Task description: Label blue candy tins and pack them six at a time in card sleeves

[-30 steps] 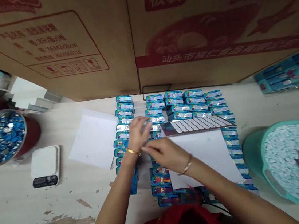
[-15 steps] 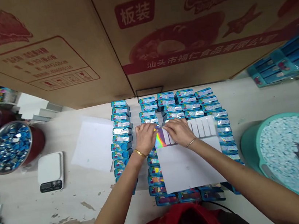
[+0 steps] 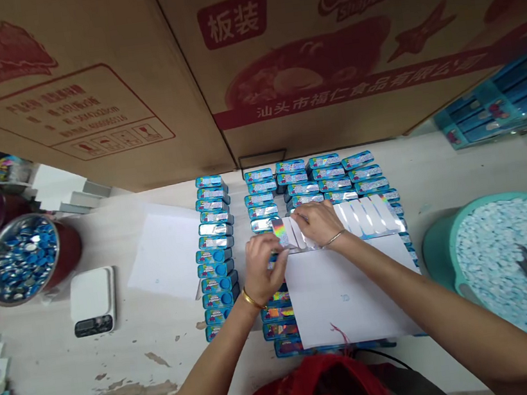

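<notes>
A white-backed sheet of stickers (image 3: 368,217) with a shiny rainbow strip lies across the rows of small blue boxes (image 3: 304,189). My right hand (image 3: 320,222) is on the sheet, its fingers pinched together at a strip near the left end. Just left of the sheet, my left hand (image 3: 265,265) is over a column of the boxes, fingers curled and thumb close to the sheet's lower left corner. Whatever those fingers hold is hidden. Below the sticker strip, plain white paper (image 3: 354,295) covers more boxes.
Another column of blue boxes (image 3: 217,269) stands to the left, beside white paper (image 3: 166,249). A white scale (image 3: 93,297) and a metal bowl (image 3: 57,250) of blue pieces are further left. A teal tub (image 3: 447,264) stands right. Large cartons (image 3: 135,110) rise behind.
My left hand has moved down from the sheet's upper left edge toward the boxes. The sheet and paper have shifted slightly right, while my right hand stays pinched near the left end.
</notes>
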### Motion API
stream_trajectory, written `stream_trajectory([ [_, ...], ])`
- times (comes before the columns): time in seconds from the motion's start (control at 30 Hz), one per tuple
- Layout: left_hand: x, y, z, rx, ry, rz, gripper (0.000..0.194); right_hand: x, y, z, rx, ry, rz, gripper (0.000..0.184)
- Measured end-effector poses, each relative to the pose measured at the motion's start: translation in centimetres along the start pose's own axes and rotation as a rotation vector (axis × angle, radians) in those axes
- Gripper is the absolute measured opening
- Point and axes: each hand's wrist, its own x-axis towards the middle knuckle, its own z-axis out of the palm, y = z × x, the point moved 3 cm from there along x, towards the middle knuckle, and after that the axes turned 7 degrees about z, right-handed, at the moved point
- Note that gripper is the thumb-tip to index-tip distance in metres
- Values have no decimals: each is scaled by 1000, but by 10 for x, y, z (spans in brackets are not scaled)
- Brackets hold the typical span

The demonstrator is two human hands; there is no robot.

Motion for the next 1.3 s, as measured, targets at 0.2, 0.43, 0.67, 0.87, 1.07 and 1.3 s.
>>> stream_trajectory([
  [0.2,20,-19,5,274,-173,-46,55,-6,-12,-7,12,-1,-61,28],
  [0.43,9,-20,27,489,-263,142,62,-4,-8,-10,102,-61,22,25],
  [0.67,-9,-8,30,285,-122,62,68,-12,2,-3,152,-63,39,26],
  [0.87,-8,6,15,199,-95,12,60,-14,9,-2,80,2,-2,29],
  [1.07,-20,9,-34,-243,174,-321,68,-31,3,-12,194,208,-61,38],
  [1.3,-56,-18,-78,-418,299,-601,75,-80,-83,25,1061,-176,113,53],
])
